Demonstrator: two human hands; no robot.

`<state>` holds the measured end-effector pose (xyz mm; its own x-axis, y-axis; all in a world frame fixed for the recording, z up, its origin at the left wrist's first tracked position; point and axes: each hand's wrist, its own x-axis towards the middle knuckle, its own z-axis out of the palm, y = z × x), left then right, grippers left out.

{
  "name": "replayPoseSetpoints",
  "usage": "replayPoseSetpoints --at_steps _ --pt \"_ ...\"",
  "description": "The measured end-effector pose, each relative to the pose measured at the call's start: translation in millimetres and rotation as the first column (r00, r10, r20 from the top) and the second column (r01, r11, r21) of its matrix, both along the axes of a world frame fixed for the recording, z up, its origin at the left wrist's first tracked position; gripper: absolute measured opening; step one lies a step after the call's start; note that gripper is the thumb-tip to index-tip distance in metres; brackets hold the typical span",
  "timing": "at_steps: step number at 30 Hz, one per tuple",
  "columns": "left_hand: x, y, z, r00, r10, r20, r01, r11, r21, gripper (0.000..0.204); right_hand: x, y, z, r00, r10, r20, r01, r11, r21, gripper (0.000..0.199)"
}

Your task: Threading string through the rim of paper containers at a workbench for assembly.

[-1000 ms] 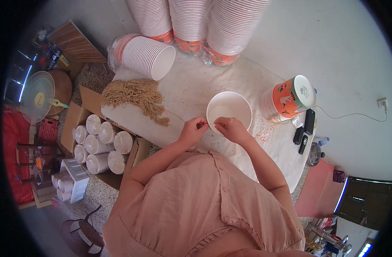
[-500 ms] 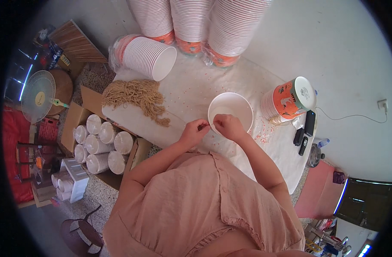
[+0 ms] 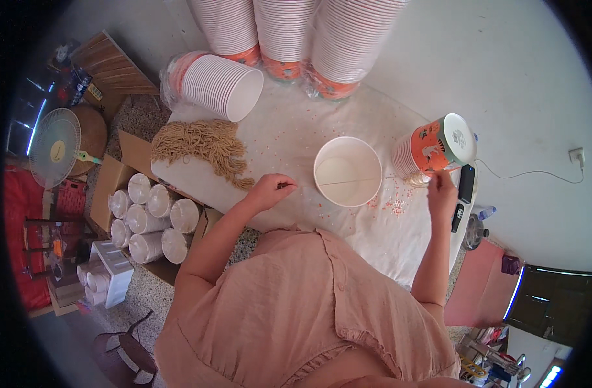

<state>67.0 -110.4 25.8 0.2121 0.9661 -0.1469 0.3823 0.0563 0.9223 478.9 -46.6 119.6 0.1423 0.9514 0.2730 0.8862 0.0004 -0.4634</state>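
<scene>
A white paper bucket (image 3: 333, 176) stands upright on the table in front of me, and its inside shows pale and bare. Across its mouth runs a thin tan string (image 3: 355, 182), drawn nearly straight between my hands. My left hand (image 3: 274, 191) is closed on the string's end, just left of the bucket. On the other side, my right hand (image 3: 443, 194) pinches the string beside a tilted stack of orange and green printed buckets (image 3: 428, 149); its fingertips are partly hidden. A bundle of tan strings (image 3: 202, 145) lies at the table's left.
Tall wrapped bucket stacks (image 3: 280, 32) stand at the back, with another bucket stack (image 3: 221, 84) lying on its side. Small pinkish bits (image 3: 396, 205) dot the white table cover (image 3: 289, 123). Black devices (image 3: 466, 184) lie at the right edge. A carton of wrapped white rolls (image 3: 124, 168) sits left.
My hands have parted from the bucket's near rim. The right moved far to the right, the left a little left, and the string now spans the bucket's mouth.
</scene>
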Motion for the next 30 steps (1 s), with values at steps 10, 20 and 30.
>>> replayPoseSetpoints --at_steps 10,20,30 --pt "7.7 0.2 8.6 0.997 0.021 0.076 -0.012 0.994 -0.112 0.020 -49.0 -11.6 1.8 0.977 0.206 0.049 -0.208 0.977 0.039 0.024" --pt "15.1 1.9 23.5 0.963 0.139 0.231 -0.059 0.944 -0.324 0.022 -158.5 -6.0 -51.5 0.692 0.699 -0.181 -0.710 0.615 -0.343 0.023" --pt "-14.9 3.2 8.1 0.527 0.315 0.789 0.154 0.878 -0.453 0.024 -140.6 0.7 -58.0 0.737 0.633 -0.237 -0.675 0.680 -0.286 0.012"
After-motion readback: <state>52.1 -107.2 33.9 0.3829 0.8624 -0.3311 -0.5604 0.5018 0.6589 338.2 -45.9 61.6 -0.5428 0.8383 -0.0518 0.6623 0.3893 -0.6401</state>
